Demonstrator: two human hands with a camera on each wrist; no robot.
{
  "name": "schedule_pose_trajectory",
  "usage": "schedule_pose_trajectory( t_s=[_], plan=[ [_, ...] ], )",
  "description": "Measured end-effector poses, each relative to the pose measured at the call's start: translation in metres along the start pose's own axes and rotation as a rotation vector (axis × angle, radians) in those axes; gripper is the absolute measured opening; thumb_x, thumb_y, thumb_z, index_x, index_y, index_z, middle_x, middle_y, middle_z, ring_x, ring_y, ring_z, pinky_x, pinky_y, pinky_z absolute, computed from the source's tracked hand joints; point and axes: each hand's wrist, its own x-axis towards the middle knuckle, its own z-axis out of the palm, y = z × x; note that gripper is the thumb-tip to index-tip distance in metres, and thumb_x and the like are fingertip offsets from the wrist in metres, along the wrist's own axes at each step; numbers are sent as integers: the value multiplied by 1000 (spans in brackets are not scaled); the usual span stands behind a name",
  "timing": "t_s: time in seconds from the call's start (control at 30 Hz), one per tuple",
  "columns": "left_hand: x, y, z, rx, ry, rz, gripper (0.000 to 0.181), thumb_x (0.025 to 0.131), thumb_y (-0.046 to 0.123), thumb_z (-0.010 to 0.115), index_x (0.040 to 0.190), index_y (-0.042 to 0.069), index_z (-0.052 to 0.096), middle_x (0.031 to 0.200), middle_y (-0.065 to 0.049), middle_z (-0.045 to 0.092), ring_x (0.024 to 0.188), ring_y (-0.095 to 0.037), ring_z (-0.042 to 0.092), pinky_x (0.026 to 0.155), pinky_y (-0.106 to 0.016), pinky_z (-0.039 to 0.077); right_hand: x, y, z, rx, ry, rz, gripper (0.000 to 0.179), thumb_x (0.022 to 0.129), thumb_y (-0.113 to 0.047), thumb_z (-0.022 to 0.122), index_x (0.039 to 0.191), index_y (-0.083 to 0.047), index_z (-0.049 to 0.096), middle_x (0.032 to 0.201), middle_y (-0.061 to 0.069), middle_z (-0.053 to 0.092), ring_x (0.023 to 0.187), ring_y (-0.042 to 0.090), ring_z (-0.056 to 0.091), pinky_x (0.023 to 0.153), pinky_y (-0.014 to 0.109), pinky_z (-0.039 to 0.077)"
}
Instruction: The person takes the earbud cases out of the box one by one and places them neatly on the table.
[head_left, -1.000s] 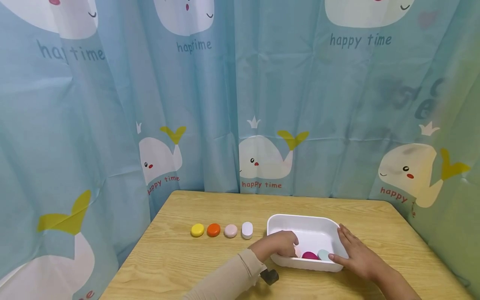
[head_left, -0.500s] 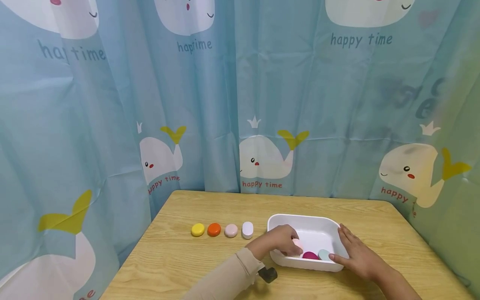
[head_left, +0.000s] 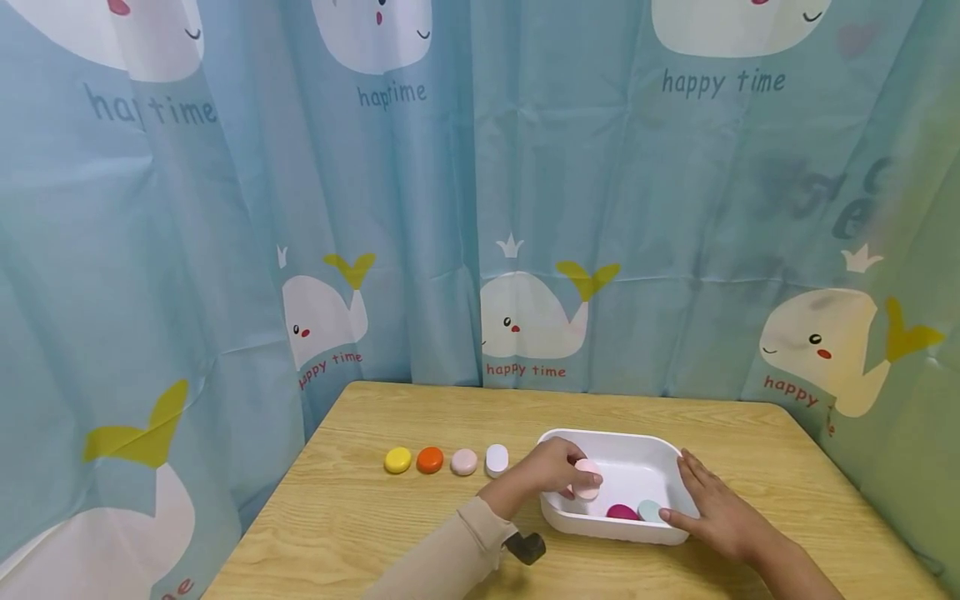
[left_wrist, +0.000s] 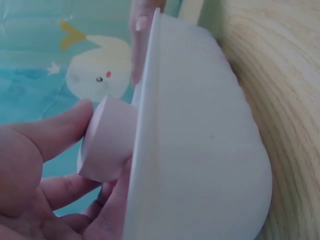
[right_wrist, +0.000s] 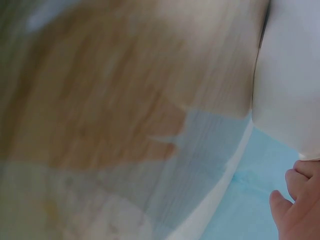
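My left hand (head_left: 551, 467) pinches a thick pale pink disc (head_left: 587, 479) between thumb and fingers, over the left end of a white plastic tray (head_left: 615, 528). In the left wrist view the pale pink disc (left_wrist: 110, 140) shows a flat face and a bevelled edge, partly behind the tray's rim. Inside the tray, along its near wall, lie a magenta disc (head_left: 622, 512) and a pale mint disc (head_left: 649, 511). My right hand (head_left: 716, 508) rests against the tray's right end, fingers extended along the rim and thumb at the near corner.
Left of the tray a row lies on the wooden table (head_left: 337, 525): a yellow disc (head_left: 397, 460), an orange disc (head_left: 430, 459), a pink disc (head_left: 463, 462) and a white oblong piece (head_left: 497, 460). A blue whale-print curtain (head_left: 420, 208) hangs behind the table.
My left hand has taken hold of the pale pink disc near the tray's front wall and lifted it up and to the left. The right hand stays at the tray's right end.
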Motion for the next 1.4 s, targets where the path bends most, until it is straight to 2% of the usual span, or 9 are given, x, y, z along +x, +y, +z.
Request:
schedule_pose_trajectory(
  t_s=[0.17, 0.43, 0.73, 1.0, 1.4],
  plan=[
    [-2, -1, -4, -68, 29, -25, 21, 71, 26, 75, 80, 12, 61, 73, 0, 54, 64, -12, 53, 49, -26, 50, 0, 1, 0, 5, -10, 9, 91, 81, -59, 48, 139, 4, 16, 144, 21, 10, 128, 42, 14, 95, 63, 16],
    [-8, -7, -13, -103, 59, -45, 24, 71, 28, 75, 82, 12, 61, 75, 0, 54, 65, -14, 54, 50, -27, 51, -1, 0, 1, 1, -19, 25, 91, 81, -60, 47, 139, 4, 17, 144, 21, 10, 127, 43, 15, 93, 64, 16],
    [-13, -16, -26, -155, 63, -33, 27, 69, 26, 76, 83, 9, 61, 77, -4, 53, 66, -15, 55, 50, -27, 51, -2, -1, 0, 2, -9, 6, 91, 81, -58, 48, 138, 6, 18, 144, 22, 11, 127, 42, 16, 95, 63, 17],
    [-20, -27, -37, -170, 82, -36, 35, 68, 29, 77, 89, 7, 61, 78, -5, 54, 65, -16, 56, 53, -29, 52, -2, 0, 0, 0, -2, 0, 91, 81, -58, 48, 138, 6, 18, 144, 21, 11, 127, 43, 16, 94, 64, 17],
    [-32, -49, -56, -202, 82, -49, 31, 70, 25, 76, 90, 7, 60, 81, -5, 55, 69, -18, 56, 59, -36, 53, -1, -1, -2, -21, -5, 1, 91, 81, -59, 47, 138, 5, 18, 144, 22, 11, 127, 43, 16, 95, 63, 17]
  ],
)
